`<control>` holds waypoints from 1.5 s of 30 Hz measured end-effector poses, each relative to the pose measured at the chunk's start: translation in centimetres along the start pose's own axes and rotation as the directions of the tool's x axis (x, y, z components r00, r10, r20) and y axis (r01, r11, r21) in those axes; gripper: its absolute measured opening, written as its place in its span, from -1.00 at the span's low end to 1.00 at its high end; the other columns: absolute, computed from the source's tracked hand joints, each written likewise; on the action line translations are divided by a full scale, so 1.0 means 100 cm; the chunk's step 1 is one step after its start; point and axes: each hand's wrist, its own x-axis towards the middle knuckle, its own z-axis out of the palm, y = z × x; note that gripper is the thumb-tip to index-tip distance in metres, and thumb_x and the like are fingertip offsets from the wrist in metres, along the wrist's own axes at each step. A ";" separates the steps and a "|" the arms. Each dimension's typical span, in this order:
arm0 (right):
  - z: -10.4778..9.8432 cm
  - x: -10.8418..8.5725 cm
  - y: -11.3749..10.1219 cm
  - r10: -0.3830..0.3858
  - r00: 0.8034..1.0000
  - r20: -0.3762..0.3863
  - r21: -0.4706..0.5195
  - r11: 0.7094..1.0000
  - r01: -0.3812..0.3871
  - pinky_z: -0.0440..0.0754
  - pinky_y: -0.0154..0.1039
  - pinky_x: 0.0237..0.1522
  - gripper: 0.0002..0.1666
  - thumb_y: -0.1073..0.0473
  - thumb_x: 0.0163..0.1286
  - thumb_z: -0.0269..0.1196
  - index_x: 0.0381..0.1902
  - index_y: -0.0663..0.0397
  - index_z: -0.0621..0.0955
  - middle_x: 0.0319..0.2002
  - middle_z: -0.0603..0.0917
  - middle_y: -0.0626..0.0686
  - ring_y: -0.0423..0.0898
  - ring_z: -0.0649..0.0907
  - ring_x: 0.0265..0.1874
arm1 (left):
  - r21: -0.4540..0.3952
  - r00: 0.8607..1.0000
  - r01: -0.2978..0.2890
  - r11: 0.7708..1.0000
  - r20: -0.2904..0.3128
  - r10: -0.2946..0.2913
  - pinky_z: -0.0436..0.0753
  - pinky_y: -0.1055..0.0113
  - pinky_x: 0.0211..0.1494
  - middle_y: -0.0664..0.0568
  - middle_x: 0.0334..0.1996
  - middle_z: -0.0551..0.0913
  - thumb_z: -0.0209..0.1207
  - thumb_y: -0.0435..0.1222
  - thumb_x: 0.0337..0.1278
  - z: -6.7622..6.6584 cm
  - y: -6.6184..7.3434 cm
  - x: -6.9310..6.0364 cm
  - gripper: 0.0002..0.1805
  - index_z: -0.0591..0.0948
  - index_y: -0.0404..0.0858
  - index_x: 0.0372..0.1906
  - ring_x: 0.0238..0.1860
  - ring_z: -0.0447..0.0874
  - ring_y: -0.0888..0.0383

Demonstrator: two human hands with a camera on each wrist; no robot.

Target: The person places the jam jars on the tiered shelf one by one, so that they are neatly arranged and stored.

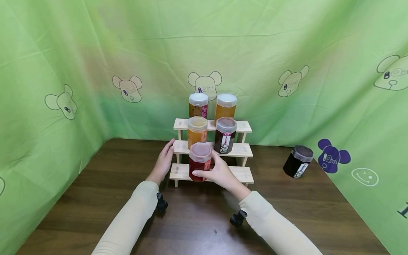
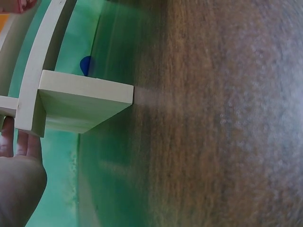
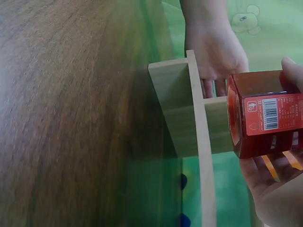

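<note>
My right hand point(image 1: 220, 172) grips a red jar point(image 1: 199, 163) with a clear octagonal lid, thumb on one side and fingers on the other. In the right wrist view the base of this jar point(image 3: 272, 113) is a little apart from the lowest board point(image 3: 201, 127) of the wooden step rack. My left hand point(image 1: 164, 161) lies along the rack's left side, fingers extended near the end of the middle board point(image 1: 180, 146); the left wrist view shows its fingers partly hidden behind the rack. An amber jar point(image 1: 197, 135) and a dark jar point(image 1: 225, 140) stand on the middle step.
On the top step stand a speckled brown jar point(image 1: 198, 108) and a golden jar point(image 1: 225, 108). Another dark jar point(image 1: 298, 162) is on the brown table point(image 1: 197, 230) at the right. A green printed cloth point(image 1: 159, 53) surrounds the table's back and sides.
</note>
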 end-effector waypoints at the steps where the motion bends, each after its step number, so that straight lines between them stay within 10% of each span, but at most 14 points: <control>1: 0.002 0.001 0.001 -0.004 1.000 -0.003 -0.001 1.000 0.004 0.41 0.03 0.31 0.02 0.16 0.10 0.58 0.46 -0.03 0.32 0.29 0.51 0.05 0.00 0.50 0.24 | 0.001 1.000 0.001 1.000 -0.002 -0.001 0.09 0.06 0.53 -0.03 0.53 0.20 -0.20 -0.17 0.64 0.000 0.000 0.000 -0.47 0.22 -0.13 0.57 0.52 0.10 0.02; 45: 0.013 0.007 0.022 0.107 0.994 -0.017 0.001 0.994 -0.107 0.55 -0.05 0.12 -0.13 0.08 0.11 0.58 0.25 0.10 0.35 0.13 0.57 0.12 0.00 0.58 0.07 | 0.003 1.000 0.011 1.000 0.003 -0.011 0.07 -0.01 0.53 -0.03 0.54 0.18 -0.21 -0.13 0.65 0.001 0.001 -0.002 -0.47 0.21 -0.11 0.57 0.53 0.07 0.00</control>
